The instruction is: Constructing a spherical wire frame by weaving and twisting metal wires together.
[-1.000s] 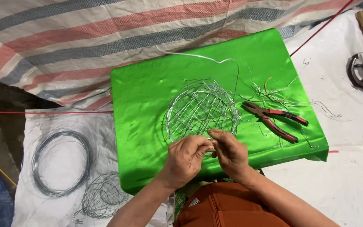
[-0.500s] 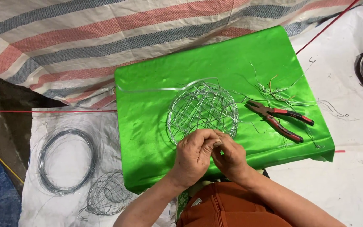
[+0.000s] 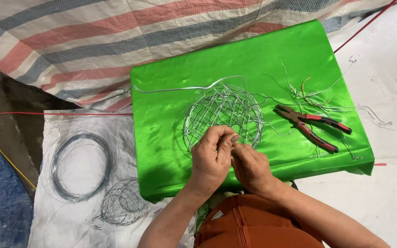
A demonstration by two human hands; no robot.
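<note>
- Head view: wire basket frame (image 3: 224, 115) sits on green-covered table (image 3: 171, 92); my left hand (image 3: 212, 158) and right hand (image 3: 251, 167) pinch a strand at its near rim.
- Step: I judge mid-weave; next calls for pliers (image 3: 313, 126).

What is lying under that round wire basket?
Through the open wire basket the shiny green cloth shows. Both hands cover its near edge, so what lies beneath there, and under the cloth, is hidden.

no packages, no labels, no signs, no screens — none anywhere in view
</note>
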